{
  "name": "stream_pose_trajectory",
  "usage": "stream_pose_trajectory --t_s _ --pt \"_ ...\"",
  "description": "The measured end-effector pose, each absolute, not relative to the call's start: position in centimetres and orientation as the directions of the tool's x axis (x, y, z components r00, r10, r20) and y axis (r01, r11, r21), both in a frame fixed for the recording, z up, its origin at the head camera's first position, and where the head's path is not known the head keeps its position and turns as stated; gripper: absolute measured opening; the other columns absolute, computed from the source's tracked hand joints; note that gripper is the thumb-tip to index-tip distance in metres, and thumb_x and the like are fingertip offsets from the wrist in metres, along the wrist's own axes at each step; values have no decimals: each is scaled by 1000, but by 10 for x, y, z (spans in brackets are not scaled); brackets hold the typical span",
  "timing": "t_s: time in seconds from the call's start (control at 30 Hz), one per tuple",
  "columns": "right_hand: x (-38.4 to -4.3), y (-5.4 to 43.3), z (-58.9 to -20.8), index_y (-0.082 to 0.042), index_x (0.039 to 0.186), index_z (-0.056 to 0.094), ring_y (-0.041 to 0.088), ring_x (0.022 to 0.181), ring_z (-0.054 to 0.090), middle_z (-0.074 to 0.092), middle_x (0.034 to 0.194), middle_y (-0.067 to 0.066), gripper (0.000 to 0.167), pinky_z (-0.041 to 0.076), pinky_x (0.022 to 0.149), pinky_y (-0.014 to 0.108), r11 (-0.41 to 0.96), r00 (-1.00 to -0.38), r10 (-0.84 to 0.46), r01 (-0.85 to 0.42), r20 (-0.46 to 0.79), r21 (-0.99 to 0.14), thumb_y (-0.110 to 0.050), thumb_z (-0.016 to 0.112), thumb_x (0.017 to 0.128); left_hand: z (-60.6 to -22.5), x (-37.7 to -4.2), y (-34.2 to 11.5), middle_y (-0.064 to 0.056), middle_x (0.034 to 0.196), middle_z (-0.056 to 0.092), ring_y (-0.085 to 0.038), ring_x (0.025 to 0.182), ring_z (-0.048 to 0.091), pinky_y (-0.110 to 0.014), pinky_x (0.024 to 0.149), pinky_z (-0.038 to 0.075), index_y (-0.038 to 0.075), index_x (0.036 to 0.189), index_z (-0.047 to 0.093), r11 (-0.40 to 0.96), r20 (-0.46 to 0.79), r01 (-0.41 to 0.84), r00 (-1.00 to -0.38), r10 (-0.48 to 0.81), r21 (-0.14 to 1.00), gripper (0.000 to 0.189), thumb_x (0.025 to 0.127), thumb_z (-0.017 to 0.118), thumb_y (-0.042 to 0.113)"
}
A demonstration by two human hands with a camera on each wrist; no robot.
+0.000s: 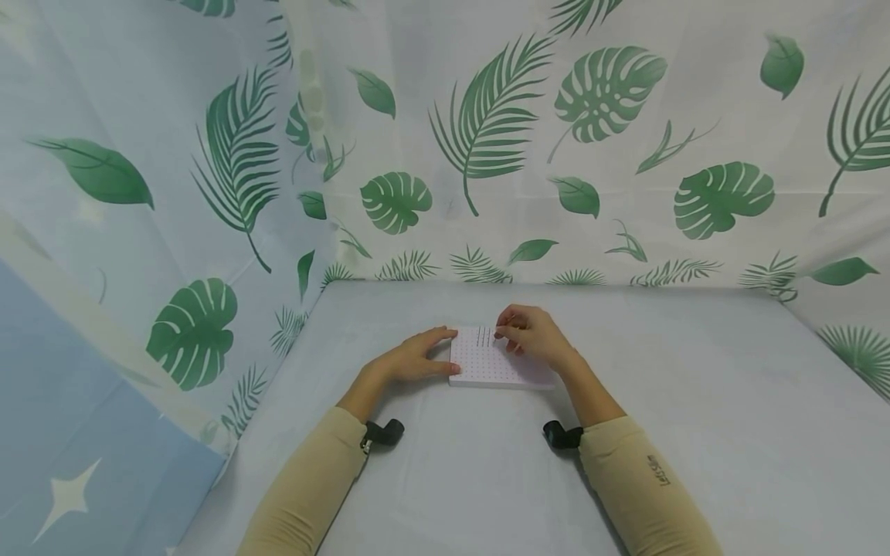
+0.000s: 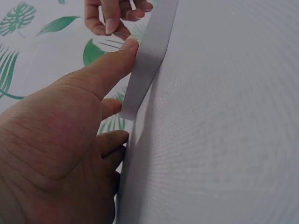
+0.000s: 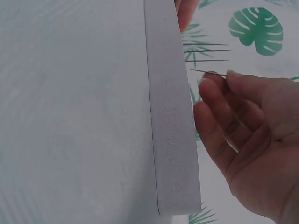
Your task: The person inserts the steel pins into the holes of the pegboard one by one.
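A white board with a grid of small holes (image 1: 487, 372) lies on the table. My left hand (image 1: 412, 358) rests at the board's left side, thumb on the near corner and forefinger at the far one, both fairly straight. Three thin dark pins (image 3: 205, 52) stand upright in a row in the board's far part. Between thumb and forefinger, my right hand (image 1: 534, 333) pinches another thin pin (image 3: 209, 72). It is held beside the standing row, its lower tip close over the board. My right palm and wrist hide part of the board's right side in the head view.
A pale cloth covers the table (image 1: 473, 479). Behind it hangs a white curtain with green leaves (image 1: 487, 123), and another leaf-print curtain (image 1: 174, 201) runs along the left. Dark wrist camera mounts (image 1: 385, 432) sit at both sleeve cuffs.
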State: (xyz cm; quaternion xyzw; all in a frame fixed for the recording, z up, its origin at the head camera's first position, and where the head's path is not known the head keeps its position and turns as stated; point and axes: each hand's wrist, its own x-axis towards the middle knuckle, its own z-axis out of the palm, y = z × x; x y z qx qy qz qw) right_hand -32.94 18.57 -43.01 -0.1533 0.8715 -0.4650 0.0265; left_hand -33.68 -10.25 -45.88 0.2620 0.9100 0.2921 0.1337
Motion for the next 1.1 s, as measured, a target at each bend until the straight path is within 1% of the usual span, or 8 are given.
stream_pose_trajectory --t_s 0.17,0.47,0.7,0.93,1.1 --pt "-328 184 -430 -7 108 68 23 72 65 78 102 14 7 54 61 29 534 -949 -299 -252 99 -807 -12 64 104 -458 -336 -102 -3 174 24 -27 162 20 -52 131 19 28 163 37 696 -98 391 -829 550 602 87 91 70 64" --pt "-328 181 -430 -5 106 69 21 68 63 78 99 14 7 52 57 27 553 -944 -306 -283 126 -783 -9 64 103 -457 -336 -101 -4 174 24 -28 162 20 -54 130 20 27 163 37 698 -99 388 -831 547 601 87 91 70 64" --pt "-332 179 -435 -6 105 71 18 69 62 75 96 10 6 53 60 28 590 -940 -309 -308 143 -747 -8 67 101 -458 -336 -101 -3 174 24 -27 162 19 -53 131 19 27 163 37 701 -99 391 -831 548 596 87 91 70 64" --pt "-333 178 -439 -9 102 72 16 68 61 73 92 8 4 52 60 27 612 -942 -298 -314 156 -726 -11 70 99 -459 -337 -102 -5 174 25 -28 162 20 -52 131 20 26 162 38 692 -84 402 -828 554 599 86 92 70 63" --pt "-334 177 -441 -9 104 71 16 70 63 76 97 9 6 54 63 27 612 -933 -309 -344 185 -712 -10 71 99 -460 -336 -101 -5 174 25 -28 161 21 -53 131 20 26 162 38 697 -82 402 -832 549 594 86 92 69 64"
